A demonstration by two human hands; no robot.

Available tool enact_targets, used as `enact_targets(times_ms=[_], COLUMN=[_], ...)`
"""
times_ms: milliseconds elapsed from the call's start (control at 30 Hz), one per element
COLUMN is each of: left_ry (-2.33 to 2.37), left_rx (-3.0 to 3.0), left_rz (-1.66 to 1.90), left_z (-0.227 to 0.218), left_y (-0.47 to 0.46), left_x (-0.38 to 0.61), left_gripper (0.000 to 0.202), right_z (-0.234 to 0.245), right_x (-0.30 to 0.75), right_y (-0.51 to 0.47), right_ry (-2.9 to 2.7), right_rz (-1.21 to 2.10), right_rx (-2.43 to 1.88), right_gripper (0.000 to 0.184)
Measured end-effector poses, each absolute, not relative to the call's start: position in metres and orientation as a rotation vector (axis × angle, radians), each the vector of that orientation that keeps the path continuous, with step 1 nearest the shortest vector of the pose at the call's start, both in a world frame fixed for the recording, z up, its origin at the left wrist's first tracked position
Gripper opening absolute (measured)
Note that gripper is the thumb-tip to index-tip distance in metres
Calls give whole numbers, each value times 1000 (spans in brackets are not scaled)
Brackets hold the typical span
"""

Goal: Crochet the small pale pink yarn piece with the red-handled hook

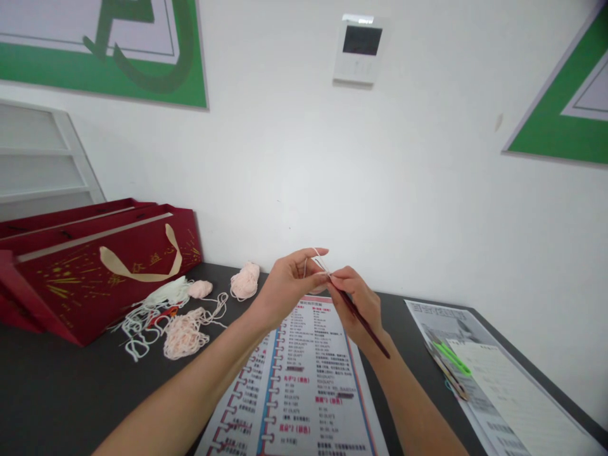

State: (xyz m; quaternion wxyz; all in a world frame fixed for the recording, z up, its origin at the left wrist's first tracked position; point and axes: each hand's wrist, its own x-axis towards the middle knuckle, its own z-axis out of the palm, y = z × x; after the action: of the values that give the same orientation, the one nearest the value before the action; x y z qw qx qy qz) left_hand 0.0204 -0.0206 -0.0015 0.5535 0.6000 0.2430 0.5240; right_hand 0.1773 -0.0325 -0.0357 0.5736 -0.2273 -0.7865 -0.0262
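Both hands meet above an open spiral-bound booklet (308,380) of printed text. My right hand (356,301) is closed around a crochet hook (363,323) with a dark red handle, its tip pointing up and left. Pale yarn (319,256) runs over the raised index finger of my left hand (292,285), whose thumb and other fingers pinch it close to the hook tip. Any small stitched piece between the fingertips is too hidden to make out.
Left of the booklet lie a loose pink yarn heap (185,334), a pink ball (245,280) and tangled white yarn (164,301). Red gift bags (118,266) stand behind them. On the right, papers (494,373) hold a bright green tool (451,356). A white wall rises behind the table.
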Motion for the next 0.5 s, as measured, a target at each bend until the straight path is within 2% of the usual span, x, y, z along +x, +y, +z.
enact_targets(times_ms=[133,267,500], left_ry=[470,501,653], left_rx=[1188,1171,1496], left_rz=[1066,1164,1418], left_z=[0,-2,-2], left_y=[-18,-17,-12], left_x=[20,25,19], left_gripper=[41,41,40], right_z=[-37,-37,-23], right_x=[187,182,168], right_y=[-27,-29,-54], right_ry=[-1961,-1976,-1945], right_rz=[-376,-604,-341], right_rx=[-472,-556,-672], right_gripper=[29,26,18])
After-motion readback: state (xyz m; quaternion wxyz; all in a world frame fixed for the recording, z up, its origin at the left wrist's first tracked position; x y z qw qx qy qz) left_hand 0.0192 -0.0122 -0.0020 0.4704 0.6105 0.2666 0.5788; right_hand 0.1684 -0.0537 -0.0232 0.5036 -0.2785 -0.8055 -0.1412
